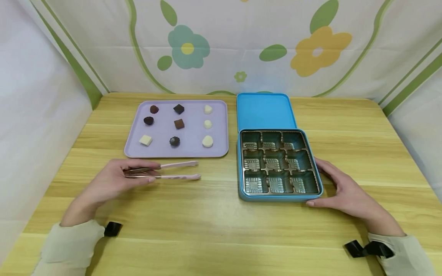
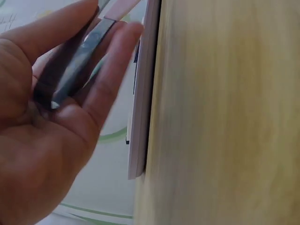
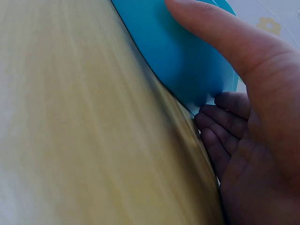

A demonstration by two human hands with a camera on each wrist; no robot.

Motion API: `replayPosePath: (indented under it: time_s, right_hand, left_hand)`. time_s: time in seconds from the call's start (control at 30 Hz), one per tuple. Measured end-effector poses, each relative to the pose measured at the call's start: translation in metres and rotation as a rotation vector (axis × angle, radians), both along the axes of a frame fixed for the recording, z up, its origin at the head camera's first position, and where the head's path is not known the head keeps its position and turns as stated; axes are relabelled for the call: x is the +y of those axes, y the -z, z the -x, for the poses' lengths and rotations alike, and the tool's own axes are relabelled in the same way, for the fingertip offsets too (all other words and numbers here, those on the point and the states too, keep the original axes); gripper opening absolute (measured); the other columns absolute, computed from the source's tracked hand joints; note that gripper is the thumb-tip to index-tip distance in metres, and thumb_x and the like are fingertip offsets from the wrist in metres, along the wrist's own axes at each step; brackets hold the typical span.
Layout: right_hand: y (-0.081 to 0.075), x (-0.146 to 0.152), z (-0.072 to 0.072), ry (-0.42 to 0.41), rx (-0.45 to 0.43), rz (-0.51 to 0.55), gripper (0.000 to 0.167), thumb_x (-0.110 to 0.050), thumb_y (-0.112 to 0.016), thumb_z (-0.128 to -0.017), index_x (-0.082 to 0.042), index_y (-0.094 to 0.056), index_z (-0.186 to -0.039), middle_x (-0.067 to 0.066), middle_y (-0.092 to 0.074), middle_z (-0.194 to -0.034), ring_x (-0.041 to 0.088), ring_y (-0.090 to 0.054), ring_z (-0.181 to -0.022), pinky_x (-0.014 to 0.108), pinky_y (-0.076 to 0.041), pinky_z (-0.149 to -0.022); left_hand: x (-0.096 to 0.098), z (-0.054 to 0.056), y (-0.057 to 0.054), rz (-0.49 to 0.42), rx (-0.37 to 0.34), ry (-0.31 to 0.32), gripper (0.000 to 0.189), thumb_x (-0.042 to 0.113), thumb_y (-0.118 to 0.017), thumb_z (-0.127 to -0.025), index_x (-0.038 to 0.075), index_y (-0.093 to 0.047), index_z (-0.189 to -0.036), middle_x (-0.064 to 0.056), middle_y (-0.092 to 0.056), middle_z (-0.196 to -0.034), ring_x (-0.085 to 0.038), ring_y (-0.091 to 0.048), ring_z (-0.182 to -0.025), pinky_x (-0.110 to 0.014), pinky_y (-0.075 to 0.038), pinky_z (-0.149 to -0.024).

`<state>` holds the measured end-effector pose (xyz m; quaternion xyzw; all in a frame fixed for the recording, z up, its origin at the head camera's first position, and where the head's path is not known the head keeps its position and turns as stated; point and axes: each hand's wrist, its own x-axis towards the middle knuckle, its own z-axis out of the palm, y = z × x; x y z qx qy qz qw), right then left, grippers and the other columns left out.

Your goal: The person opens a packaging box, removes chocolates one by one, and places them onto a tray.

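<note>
My left hand [image 1: 114, 178] holds a pair of tongs [image 1: 179, 176] with pale pink tips, thumb on one arm and fingers on the other. The tips stand apart with nothing between them, just in front of the lilac tray [image 1: 219, 149]. In the left wrist view the metal end of the tongs [image 2: 77, 65] lies inside the hand. My right hand [image 1: 348, 195] grips the front right corner of a blue tin [image 1: 276, 197], thumb at the front and fingertips against the right side. A brown plastic insert [image 1: 262, 171] with several bare compartments fills the tin.
Spread over the tray are several chocolates, among them a dark scalloped one [image 1: 174, 141], a brown square [image 1: 179, 124] and a round white one [image 1: 207, 141]. The tin's blue lid [image 1: 266, 111] lies folded back behind it. A flowered cloth [image 1: 224, 46] hangs behind the wooden table [image 1: 207, 237].
</note>
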<state>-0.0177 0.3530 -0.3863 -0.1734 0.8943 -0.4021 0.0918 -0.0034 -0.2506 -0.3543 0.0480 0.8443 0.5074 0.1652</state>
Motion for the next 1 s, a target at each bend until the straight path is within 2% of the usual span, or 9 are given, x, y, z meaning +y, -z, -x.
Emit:
replayPosePath:
  time_s: [0.17, 0.3, 0.47, 0.7, 0.77, 0.83, 0.9, 1.0]
  right_hand:
    - [0.002, 0.0, 0.0, -0.001, 0.0, 0.003, 0.123, -0.014, -0.104, -0.069, -0.033, -0.035, -0.169, 0.014, -0.044, -0.167, -0.018, -0.032, -0.143, -0.004, -0.024, -0.109]
    - [0.002, 0.001, 0.001, -0.003, 0.003, -0.002, 0.124, -0.015, -0.104, -0.068, -0.033, -0.035, -0.169, 0.015, -0.043, -0.169, -0.019, -0.032, -0.143, -0.004, -0.023, -0.109]
    - [0.001, 0.003, 0.0, -0.005, 0.015, -0.004, 0.124, -0.013, -0.104, -0.068, -0.033, -0.035, -0.169, 0.012, -0.044, -0.168, -0.018, -0.032, -0.143, -0.004, -0.023, -0.11]
    - [0.008, 0.004, -0.009, -0.015, 0.013, 0.01, 0.123, -0.013, -0.104, -0.069, -0.031, -0.035, -0.169, -0.021, -0.042, -0.162, -0.018, -0.033, -0.143, -0.003, -0.025, -0.11]
    - [0.009, 0.004, -0.01, -0.019, 0.016, 0.007, 0.123, -0.013, -0.103, -0.069, -0.031, -0.034, -0.169, -0.026, -0.04, -0.161, -0.019, -0.032, -0.143, -0.004, -0.025, -0.11]
    - [0.009, 0.005, -0.01, -0.017, 0.016, 0.007, 0.123, -0.013, -0.103, -0.069, -0.031, -0.034, -0.169, -0.024, -0.041, -0.162, -0.019, -0.032, -0.143, -0.004, -0.025, -0.11]
    - [0.009, 0.005, -0.01, -0.014, 0.017, 0.002, 0.123, -0.013, -0.103, -0.069, -0.03, -0.034, -0.169, -0.015, -0.043, -0.164, -0.018, -0.033, -0.143, -0.003, -0.025, -0.11]
    - [0.007, 0.007, -0.011, -0.005, 0.004, 0.001, 0.124, -0.013, -0.103, -0.069, -0.03, -0.033, -0.17, 0.001, -0.044, -0.167, -0.02, -0.032, -0.142, -0.004, -0.024, -0.11]
  left_hand:
    - [0.004, 0.002, 0.002, 0.152, 0.04, 0.002, 0.039, 0.036, -0.089, -0.091, 0.03, -0.08, -0.128, 0.01, -0.078, -0.131, 0.004, -0.063, -0.117, -0.013, -0.055, -0.086]
    - [0.006, 0.003, 0.006, 0.196, 0.093, 0.039, 0.035, 0.033, -0.088, -0.092, 0.032, -0.08, -0.126, 0.008, -0.078, -0.13, 0.005, -0.061, -0.121, -0.008, -0.049, -0.097]
    - [0.009, 0.004, 0.011, 0.234, 0.146, 0.062, 0.03, 0.024, -0.09, -0.091, 0.029, -0.083, -0.119, 0.007, -0.081, -0.12, 0.0, -0.066, -0.11, -0.012, -0.054, -0.091]
    - [0.01, 0.0, 0.01, 0.231, 0.154, 0.081, 0.033, 0.023, -0.09, -0.091, 0.022, -0.082, -0.123, 0.002, -0.082, -0.12, 0.002, -0.069, -0.108, -0.015, -0.057, -0.088]
    - [0.01, 0.0, 0.009, 0.22, 0.139, 0.084, 0.035, 0.023, -0.09, -0.091, 0.022, -0.082, -0.125, 0.001, -0.082, -0.122, 0.002, -0.069, -0.108, -0.015, -0.058, -0.089]
    - [0.011, 0.0, 0.008, 0.212, 0.122, 0.076, 0.036, 0.024, -0.089, -0.092, 0.023, -0.081, -0.127, 0.002, -0.081, -0.124, 0.003, -0.07, -0.11, -0.014, -0.058, -0.09]
    - [0.012, -0.001, 0.007, 0.207, 0.109, 0.053, 0.035, 0.024, -0.088, -0.093, 0.023, -0.08, -0.127, 0.002, -0.081, -0.125, -0.001, -0.072, -0.112, -0.014, -0.058, -0.09]
    - [0.016, -0.002, 0.005, 0.224, 0.132, -0.004, 0.03, 0.03, -0.084, -0.097, 0.023, -0.081, -0.127, 0.0, -0.081, -0.124, -0.015, -0.074, -0.116, -0.015, -0.058, -0.084]
